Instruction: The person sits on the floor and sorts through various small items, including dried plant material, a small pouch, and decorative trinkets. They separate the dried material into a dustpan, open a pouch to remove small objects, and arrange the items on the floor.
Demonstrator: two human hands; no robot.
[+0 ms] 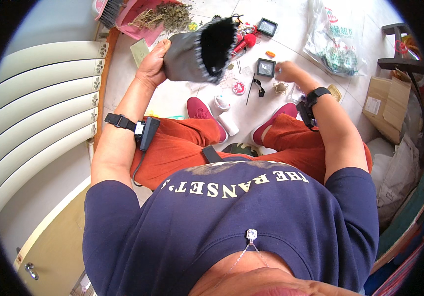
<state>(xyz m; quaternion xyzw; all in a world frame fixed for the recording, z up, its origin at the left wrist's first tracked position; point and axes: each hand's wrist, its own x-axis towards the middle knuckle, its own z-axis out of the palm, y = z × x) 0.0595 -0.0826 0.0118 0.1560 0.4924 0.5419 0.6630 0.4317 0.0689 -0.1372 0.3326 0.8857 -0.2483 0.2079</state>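
My left hand (152, 63) grips a dark grey drawstring pouch (182, 57) by its closed end. The pouch lies tilted sideways, its black-lined mouth gaping to the right. My right hand (289, 71) is low over the floor with its fingers curled downward. Whether anything is between those fingertips cannot be made out. Just left of it lies a small black-framed clear display case (266, 68). A second such case (267, 27) sits farther off. Around them are an orange oval piece (270, 54), a star-shaped ornament (280, 87), a black hair clip (259, 88) and a round red-and-white badge (239, 87).
A pink dustpan (130, 18) with dried plant debris and a brush (111, 14) lies far left. A white radiator (45, 88) lines the left wall. On the right are a plastic shopping bag (332, 40) and a cardboard box (384, 103). A white roll (228, 123) lies between my shoes.
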